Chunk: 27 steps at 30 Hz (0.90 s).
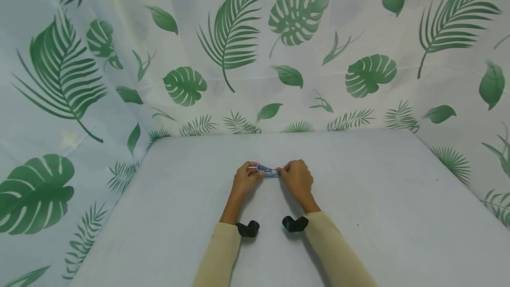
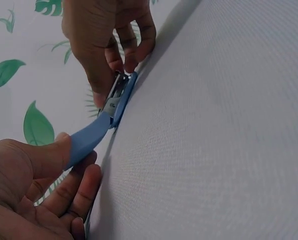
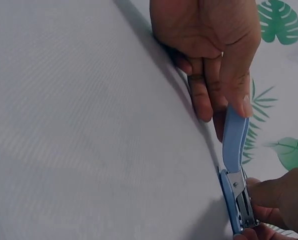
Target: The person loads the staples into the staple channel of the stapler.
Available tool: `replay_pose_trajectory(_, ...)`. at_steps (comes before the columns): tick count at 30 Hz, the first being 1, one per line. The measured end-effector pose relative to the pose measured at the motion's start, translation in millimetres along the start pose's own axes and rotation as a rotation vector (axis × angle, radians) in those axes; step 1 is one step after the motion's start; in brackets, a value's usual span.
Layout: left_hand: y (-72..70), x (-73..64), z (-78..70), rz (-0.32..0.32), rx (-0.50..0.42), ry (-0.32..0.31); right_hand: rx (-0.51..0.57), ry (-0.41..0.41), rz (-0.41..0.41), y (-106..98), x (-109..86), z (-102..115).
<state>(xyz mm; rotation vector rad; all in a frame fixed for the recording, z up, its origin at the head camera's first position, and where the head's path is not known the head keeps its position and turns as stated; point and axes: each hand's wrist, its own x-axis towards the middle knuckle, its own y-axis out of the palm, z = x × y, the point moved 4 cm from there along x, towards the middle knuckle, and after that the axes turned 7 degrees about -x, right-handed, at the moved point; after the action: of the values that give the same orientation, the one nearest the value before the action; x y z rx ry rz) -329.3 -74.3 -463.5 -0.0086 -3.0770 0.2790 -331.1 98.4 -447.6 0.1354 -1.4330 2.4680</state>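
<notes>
A light-blue stapler point(image 1: 271, 174) is held between the two hands, just above the white table. It is spread open, with its metal magazine point(image 3: 242, 200) exposed between the raised blue handle point(image 2: 87, 141) and the blue base point(image 2: 124, 101). My left hand point(image 1: 244, 179) pinches the end of the handle between thumb and fingers. At the other end, my right hand point(image 1: 296, 178) grips the metal magazine and base with its fingertips. Part of that grip is hidden behind the stapler in the right wrist view.
The white table point(image 1: 179, 216) extends around both arms. Behind it and at its sides hang white sheets point(image 1: 247, 96) printed with green leaves. Black wrist-worn cameras point(image 1: 295, 223) sit at the cuffs of the beige sleeves point(image 1: 338, 247).
</notes>
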Motion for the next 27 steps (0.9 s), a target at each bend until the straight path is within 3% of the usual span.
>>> replay_pose_trajectory(4, -0.5, -2.7, -3.4, 0.009, -0.001, 0.045, 0.044, 0.049, 0.004, 0, -0.1, 1)
replay_pose_trajectory(11, 1.2, -0.2, -2.6, -0.001, -0.002, -0.009, 0.121, 0.109, 0.011, 2, 2.6, -2)
replay_pose_trajectory(17, 1.9, -0.3, -2.7, -0.002, 0.013, -0.021, 0.257, 0.181, 0.092, 0, 7.2, -10)
replay_pose_trajectory(21, 1.9, -0.3, -2.5, -0.016, 0.019, -0.031, 0.270, 0.142, 0.150, -4, 9.6, -11)
replay_pose_trajectory(27, 2.5, -0.3, -0.4, -0.027, 0.020, -0.041, 0.185, 0.093, 0.199, -7, 13.2, -10)
